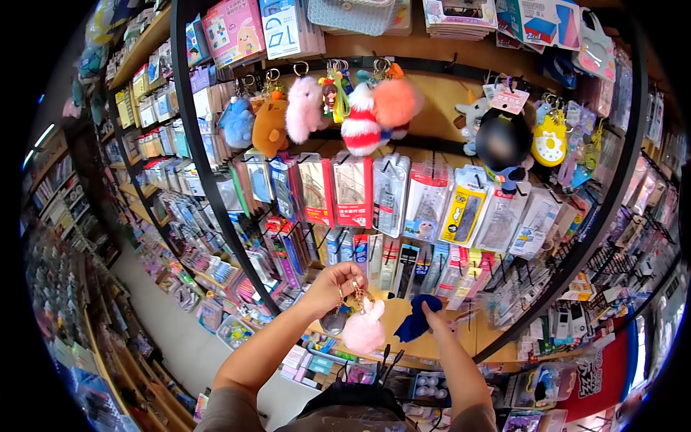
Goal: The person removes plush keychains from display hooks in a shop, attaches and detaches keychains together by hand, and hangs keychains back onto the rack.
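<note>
My left hand (338, 286) is closed on the gold rings and chains of some keychains, held up in front of the shelf. From it hangs a fluffy pink keychain (364, 330) with small ears, and beside that a dark grey round charm (333, 322). To the right, my right hand (433, 317) grips a dark blue plush piece (415, 321) by its right side. The pink and blue things are apart. Above, plush keychains hang from hooks, among them a brown one (271, 127) and a red-and-white striped one (359, 129).
Packaged rulers and stationery (353, 191) hang in rows below the plush keychains. Slanted black shelf posts (209, 151) frame the display. A wooden ledge (468, 335) lies behind my hands. Plastic bins stand lower down, and an aisle floor (155, 288) runs at the left.
</note>
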Tool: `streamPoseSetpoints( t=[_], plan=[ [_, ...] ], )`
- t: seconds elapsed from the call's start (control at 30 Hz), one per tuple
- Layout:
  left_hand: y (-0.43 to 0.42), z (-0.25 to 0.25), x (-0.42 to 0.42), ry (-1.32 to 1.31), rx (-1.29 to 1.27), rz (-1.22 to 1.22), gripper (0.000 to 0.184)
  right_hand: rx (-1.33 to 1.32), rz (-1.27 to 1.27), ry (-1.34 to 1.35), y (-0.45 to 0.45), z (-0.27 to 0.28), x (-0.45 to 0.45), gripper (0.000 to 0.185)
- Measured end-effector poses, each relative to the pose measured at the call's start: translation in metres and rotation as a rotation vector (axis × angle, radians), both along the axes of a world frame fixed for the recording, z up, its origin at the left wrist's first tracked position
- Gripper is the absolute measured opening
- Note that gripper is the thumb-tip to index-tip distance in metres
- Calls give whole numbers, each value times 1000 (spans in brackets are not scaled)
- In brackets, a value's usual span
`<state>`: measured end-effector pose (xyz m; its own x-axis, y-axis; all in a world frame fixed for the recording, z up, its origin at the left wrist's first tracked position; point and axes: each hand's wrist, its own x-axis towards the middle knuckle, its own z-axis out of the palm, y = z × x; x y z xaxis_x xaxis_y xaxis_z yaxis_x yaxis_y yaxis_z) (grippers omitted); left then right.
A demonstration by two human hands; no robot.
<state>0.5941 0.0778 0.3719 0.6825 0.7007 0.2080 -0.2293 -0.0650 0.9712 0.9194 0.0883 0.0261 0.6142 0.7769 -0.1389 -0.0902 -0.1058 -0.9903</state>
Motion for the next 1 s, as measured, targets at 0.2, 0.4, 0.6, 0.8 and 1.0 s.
streamPoseSetpoints(
  t=[0.2, 0.4, 0.6, 0.8, 1.0],
  plan=[
    [-5, 7, -18, 43, 73, 69, 9, -35, 497, -256, -31, 162, -39, 20],
    [-26, -25, -52, 57, 83, 99, 9, 538, 440, -428, -52, 419, -79, 18],
    [-51, -70, -105, 46, 36, 275, 6, 683, 95, -691, -7, 580, -75, 50],
    [-69, -123, -156, -4, -45, 521, 8, 510, -66, -930, 48, 634, -66, 55],
    [-75, -143, -189, -79, -100, 701, 6, 633, -256, -1042, 88, 637, -46, 27]
  ],
)
